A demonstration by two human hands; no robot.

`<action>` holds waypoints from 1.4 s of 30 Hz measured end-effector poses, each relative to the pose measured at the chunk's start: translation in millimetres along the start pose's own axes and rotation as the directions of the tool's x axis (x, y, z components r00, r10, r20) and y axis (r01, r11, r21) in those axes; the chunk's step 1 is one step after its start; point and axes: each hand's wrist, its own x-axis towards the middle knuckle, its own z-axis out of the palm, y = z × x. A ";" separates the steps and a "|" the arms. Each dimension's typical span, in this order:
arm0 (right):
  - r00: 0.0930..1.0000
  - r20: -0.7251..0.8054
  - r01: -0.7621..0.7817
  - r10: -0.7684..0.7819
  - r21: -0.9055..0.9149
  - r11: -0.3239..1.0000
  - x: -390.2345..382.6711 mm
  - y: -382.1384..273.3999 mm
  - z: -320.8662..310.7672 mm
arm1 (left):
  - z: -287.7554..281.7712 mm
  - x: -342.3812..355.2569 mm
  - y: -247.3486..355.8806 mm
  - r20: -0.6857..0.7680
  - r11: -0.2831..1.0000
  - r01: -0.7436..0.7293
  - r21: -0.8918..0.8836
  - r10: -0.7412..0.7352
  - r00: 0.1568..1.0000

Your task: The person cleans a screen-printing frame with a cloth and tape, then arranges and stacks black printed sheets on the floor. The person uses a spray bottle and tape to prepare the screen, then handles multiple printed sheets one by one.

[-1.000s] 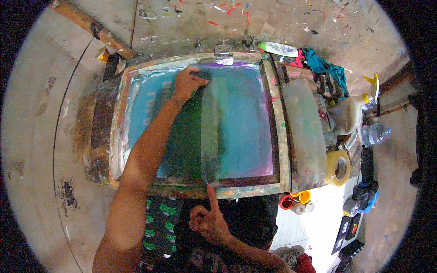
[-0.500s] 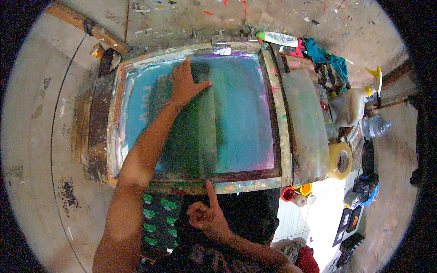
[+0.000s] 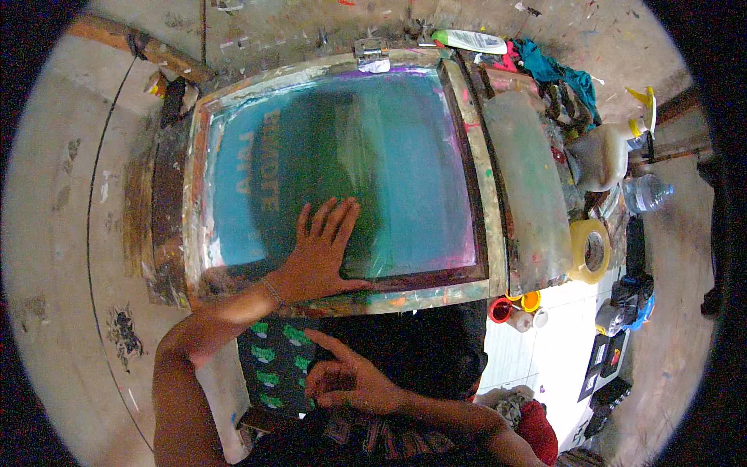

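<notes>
A wooden-framed printing screen (image 3: 420,194) with blue mesh and pale lettering lies in front of me. A dark greenish band runs down its middle. My left hand (image 3: 323,249) rests, fingers spread, over the near part of that band, its thumb close to the frame's front rail. Nothing is in it. Just below the front edge, my right hand (image 3: 354,381) is held in the air with the index finger stretched to the left and the other fingers loosely bent. I see nothing in this hand. A metal hinge clamp (image 3: 372,54) sits at the screen's far edge.
On the right stand a spray bottle (image 3: 603,156), a clear plastic bottle (image 3: 646,193) and a roll of tape (image 3: 590,251). A cloudy sheet (image 3: 529,187) lies beside the frame. Further back are a white squeeze bottle (image 3: 471,40) and a teal cloth (image 3: 556,70). Small paint pots (image 3: 500,310) stand below.
My left hand has come from the screen's far side to its near side. My right hand has drawn back from the front rail, its index finger now pointing more to the left.
</notes>
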 end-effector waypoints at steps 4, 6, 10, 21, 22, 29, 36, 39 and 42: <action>0.999 -0.032 0.036 -0.040 -0.115 0.993 0.6 -4.0 -5.9 | -8.3 15.7 -8.8 -0.017 0.999 -0.031 -0.016 0.031 0.999; 0.997 -0.052 0.053 -0.064 -0.195 0.979 0.6 -8.7 -12.4 | -9.3 47.3 -24.1 -0.109 0.992 0.098 -0.076 -0.106 0.988; 0.993 -0.055 0.083 -0.106 -0.317 0.945 -4.2 -16.7 -23.8 | -1.1 94.2 -41.3 -0.345 0.986 0.164 0.035 -0.142 0.928; 0.962 -0.012 0.237 -0.273 -0.463 0.854 -32.6 -43.8 -37.1 | -6.4 31.5 16.5 0.173 0.987 -0.157 0.019 0.151 0.973; 0.944 0.004 0.288 -0.331 -0.504 0.814 -45.0 -52.3 -40.9 | -15.9 37.9 22.7 0.139 0.984 -0.172 0.051 0.164 0.977; 0.554 -0.311 0.120 -0.772 -0.888 0.444 -188.0 -121.2 -72.8 | -59.6 143.7 116.8 -0.141 0.857 -0.422 -0.295 0.398 0.906; 0.150 -0.128 -0.745 -0.980 -0.667 -0.027 -262.6 -169.0 -151.5 | 10.9 328.7 242.5 -0.083 0.711 -0.622 -0.330 0.634 0.769; 0.285 -0.147 -0.813 -0.947 -0.561 -0.157 -265.5 -171.4 -179.9 | 28.2 351.6 258.8 0.163 0.779 -0.604 -0.170 0.627 0.762; 0.321 -0.319 -0.875 -0.892 -0.461 -0.150 -265.8 -177.0 -193.0 | 23.5 350.3 264.2 0.120 0.763 -0.636 -0.116 0.647 0.753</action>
